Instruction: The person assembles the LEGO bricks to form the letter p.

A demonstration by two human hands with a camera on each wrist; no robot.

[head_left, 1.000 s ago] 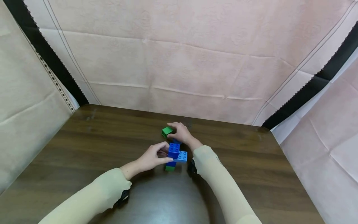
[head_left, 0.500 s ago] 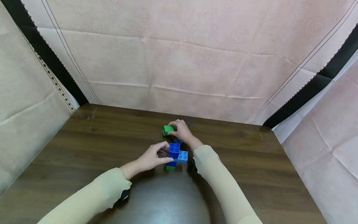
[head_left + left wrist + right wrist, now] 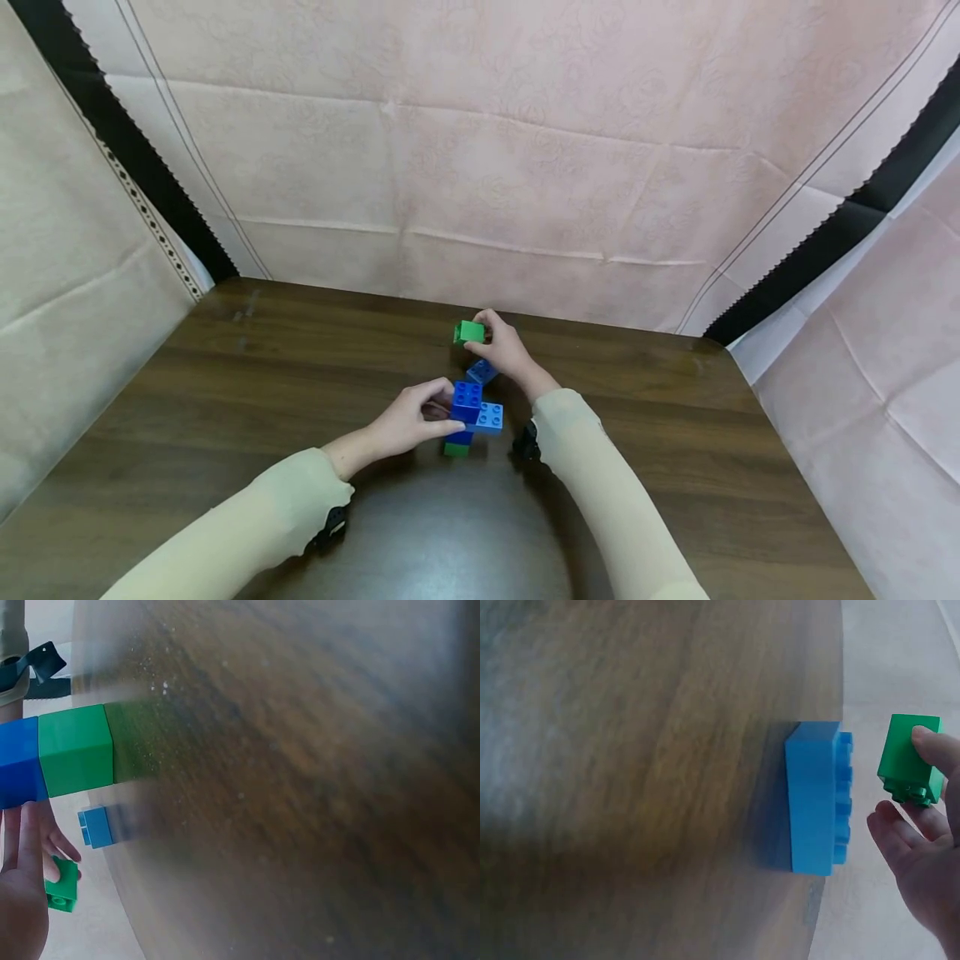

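Observation:
My right hand (image 3: 506, 346) pinches a green toy brick (image 3: 469, 332) between thumb and fingers, raised above the table; the right wrist view shows this green brick's studs pointing down. Nearer to me, my left hand (image 3: 408, 421) grips a stack of bricks from its left side. A dark blue brick (image 3: 467, 398) tops the stack, a lighter blue brick (image 3: 491, 417) juts out to the right, and a green brick (image 3: 77, 750) forms the bottom. Beyond the stack a loose blue brick (image 3: 482, 372) lies on the table, studs up.
The brown wooden table (image 3: 315, 367) extends around both hands. Pale cloth (image 3: 450, 167) hangs behind its far edge and at both sides. A dark strap (image 3: 45, 664) shows on the right wrist in the left wrist view.
My right hand has lifted the green brick off the table's far part and brought it to the right, uncovering the loose blue brick. The left hand and the stack stay put.

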